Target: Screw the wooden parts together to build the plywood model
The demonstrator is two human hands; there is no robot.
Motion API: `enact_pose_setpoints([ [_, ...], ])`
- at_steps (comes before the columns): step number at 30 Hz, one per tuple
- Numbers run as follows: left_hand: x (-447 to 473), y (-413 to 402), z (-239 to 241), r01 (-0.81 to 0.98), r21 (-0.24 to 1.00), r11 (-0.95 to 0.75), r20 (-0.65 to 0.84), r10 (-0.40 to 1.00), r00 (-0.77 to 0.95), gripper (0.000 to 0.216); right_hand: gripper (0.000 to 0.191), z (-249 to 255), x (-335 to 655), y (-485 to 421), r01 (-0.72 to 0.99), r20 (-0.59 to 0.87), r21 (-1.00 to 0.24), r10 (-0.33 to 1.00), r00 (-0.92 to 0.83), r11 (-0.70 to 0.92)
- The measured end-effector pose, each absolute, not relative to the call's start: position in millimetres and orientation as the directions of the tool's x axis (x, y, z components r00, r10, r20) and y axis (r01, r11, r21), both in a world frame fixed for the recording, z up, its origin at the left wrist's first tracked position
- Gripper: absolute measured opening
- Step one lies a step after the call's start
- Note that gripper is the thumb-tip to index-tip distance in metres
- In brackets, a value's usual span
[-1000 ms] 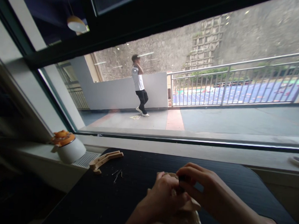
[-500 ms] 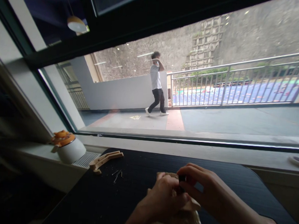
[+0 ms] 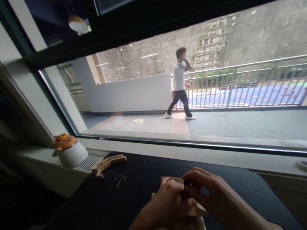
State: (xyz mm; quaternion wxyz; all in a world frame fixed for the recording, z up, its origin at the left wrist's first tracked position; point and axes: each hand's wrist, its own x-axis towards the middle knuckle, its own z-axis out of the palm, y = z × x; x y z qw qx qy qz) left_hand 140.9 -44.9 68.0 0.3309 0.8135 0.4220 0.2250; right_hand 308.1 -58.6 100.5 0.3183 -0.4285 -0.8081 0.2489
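Observation:
Low in the head view, a light wooden assembly (image 3: 188, 228) with brown sections lies on the dark table, partly covered by my hands. My left hand (image 3: 165, 202) is closed around its upper part. Between the thumb and fingers of my right hand (image 3: 211, 188) is a small black piece (image 3: 187, 186), pinched right beside my left thumb. Fingers hide most of that piece, so its kind is unclear. Farther left on the table are curved wooden parts (image 3: 108, 165) and several thin screws (image 3: 120, 180).
A white jug (image 3: 74, 154) with an orange animal-shaped lid stands on the sill at the left. A roll of tape (image 3: 306, 166) lies on the sill at the right. Behind the window, a person (image 3: 180, 82) walks along a railed walkway (image 3: 246, 122).
Outside the window, the person has walked to the right. My hands keep nearly the same place and grip, with only a slight shift of the right fingers.

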Motion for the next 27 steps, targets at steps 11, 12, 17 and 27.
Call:
enact_pose_setpoints([
  [11,138.4,-43.1,61.4,0.571,0.688,-0.447,0.077,0.828,0.555,0.014,0.022,107.0,310.0,-62.3,0.464,0.284,-0.722,0.831,-0.478,0.513],
  [12,138.5,-43.2,61.1,0.581,0.683,-0.443,0.063,0.828,0.557,0.014,0.021,106.7,310.0,-62.2,0.466,0.282,-0.723,0.833,-0.475,0.51],
  [17,139.1,-42.5,64.5,0.596,0.661,-0.455,0.048,0.819,0.571,0.015,0.017,105.1,309.3,-63.0,0.486,0.28,-0.713,0.84,-0.464,0.506],
  [27,131.3,-14.8,102.0,0.541,0.464,-0.701,-0.138,0.546,0.826,0.02,0.016,104.6,310.1,-63.7,0.512,0.26,-0.701,0.846,-0.465,0.496],
])
